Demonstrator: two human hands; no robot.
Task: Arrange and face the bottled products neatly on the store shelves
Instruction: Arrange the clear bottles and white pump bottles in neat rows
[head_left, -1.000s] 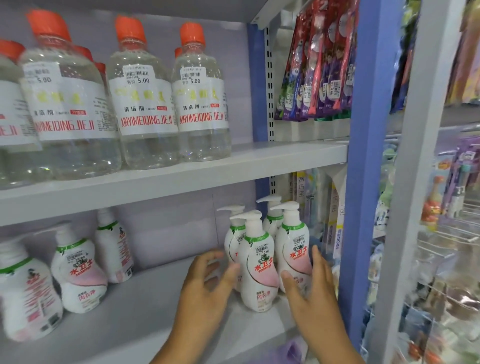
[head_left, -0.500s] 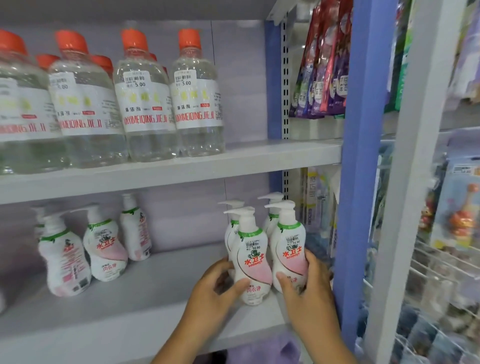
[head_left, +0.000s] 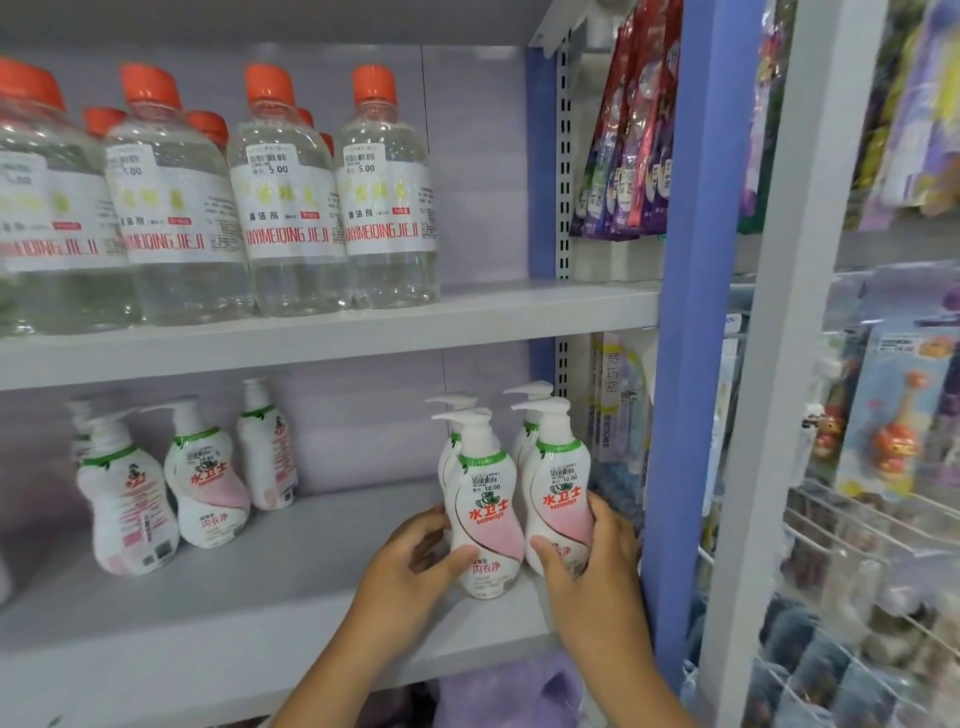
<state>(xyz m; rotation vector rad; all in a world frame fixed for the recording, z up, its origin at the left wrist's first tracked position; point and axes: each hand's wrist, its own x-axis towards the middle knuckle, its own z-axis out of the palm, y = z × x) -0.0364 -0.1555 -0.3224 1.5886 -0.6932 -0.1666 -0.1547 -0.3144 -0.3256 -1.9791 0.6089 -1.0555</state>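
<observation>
Grip, left hand (head_left: 415, 566): fingers curled round the left flank of the front-left pump bottle (head_left: 485, 512), thumb pressed to its lower label; closed on that bottle. Grip, right hand (head_left: 597, 566): thumb across the lower front of the front-right pump bottle (head_left: 561, 488), fingers wrapped behind its right side; closed on that bottle.

Listing, left to right.

Upper shelf (head_left: 332, 338): row of clear bottles with orange caps (head_left: 291, 197), upright, labels forward, more standing behind; not handled.

Lower shelf (head_left: 260, 597), left part: three loose pump bottles (head_left: 202, 483), upright. The nearest two show their labels roughly forward; the rear one is turned to show a side panel. Well apart from both hands.

Lower shelf, right part: cluster of four pump bottles, two in front and two rear pump bottles (head_left: 530, 415) directly behind. Front pair upright, side by side, touching or nearly so, labels forward, pump spouts pointing left. Cluster sits near the front edge, close to the blue upright (head_left: 691, 312).

Far right: hanging packets (head_left: 628, 130) and a wire rack of goods (head_left: 872, 415); not part of the task.

Governing relation: each front bottle stands with its long axis vertical, directly within its own hand, left bottle to left hand, right bottle to right. Any squaring move is judged a small twist or slide about that vertical axis, both hands equally near. The loose bottles at left lie toward the left hand's side, which is the nearer one for them.
</observation>
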